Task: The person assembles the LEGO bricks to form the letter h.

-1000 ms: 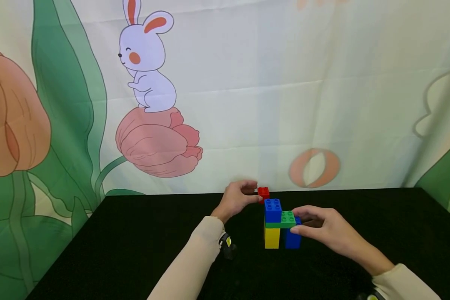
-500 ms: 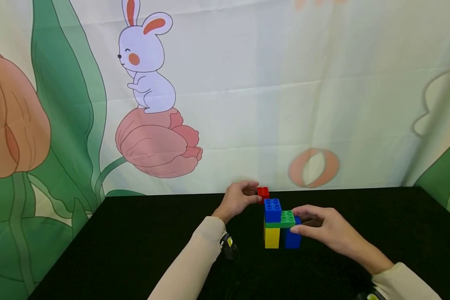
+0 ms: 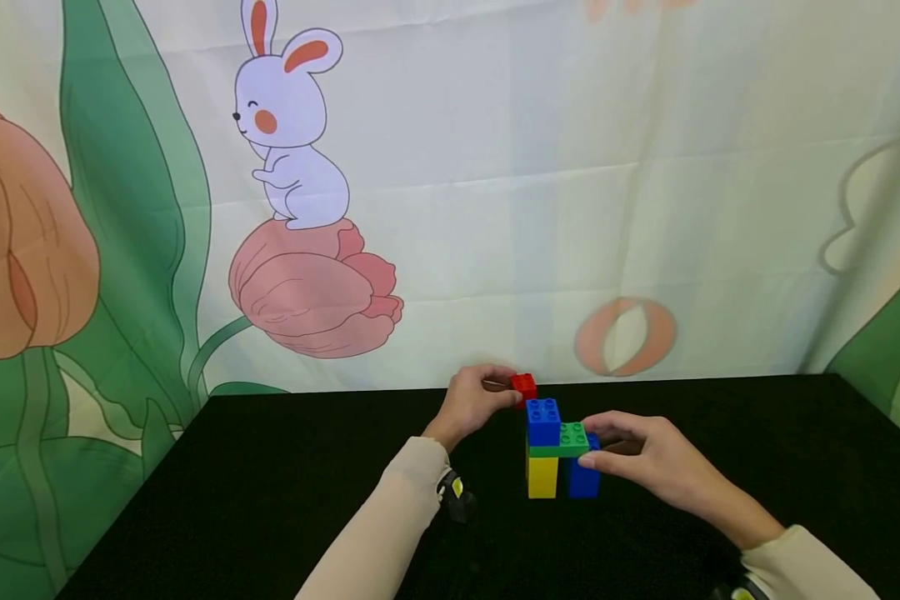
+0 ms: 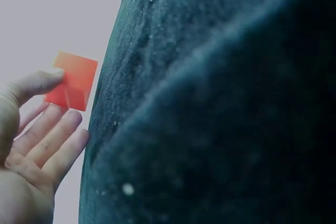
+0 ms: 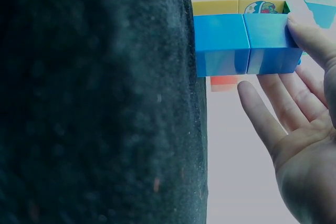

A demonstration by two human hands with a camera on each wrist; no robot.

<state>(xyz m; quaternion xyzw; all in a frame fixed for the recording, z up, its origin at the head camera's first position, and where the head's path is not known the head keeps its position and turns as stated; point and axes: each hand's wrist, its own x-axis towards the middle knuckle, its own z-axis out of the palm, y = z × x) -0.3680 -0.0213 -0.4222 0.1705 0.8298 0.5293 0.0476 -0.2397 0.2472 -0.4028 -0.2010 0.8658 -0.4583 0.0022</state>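
A red brick [image 3: 524,387] is pinched between the thumb and fingertips of my left hand [image 3: 471,403], just behind the structure; in the left wrist view the red brick [image 4: 72,81] stands near the table's surface. The structure has a yellow column [image 3: 542,478], a blue column [image 3: 583,480], a green brick [image 3: 574,438] bridging them and a blue brick [image 3: 543,423] on the left top. My right hand [image 3: 648,457] holds its right side. The right wrist view has that thumb on the upper of two stacked blue bricks [image 5: 274,43], fingers on the far side.
The black cloth-covered table [image 3: 270,500] stretches to both sides. At its back edge hangs a pale curtain [image 3: 480,208] printed with a rabbit and tulips. A printed picture [image 5: 261,7] shows on the yellow column.
The red brick has turned slightly in my left hand. My right hand keeps its place on the structure, and the head view has shifted a little.
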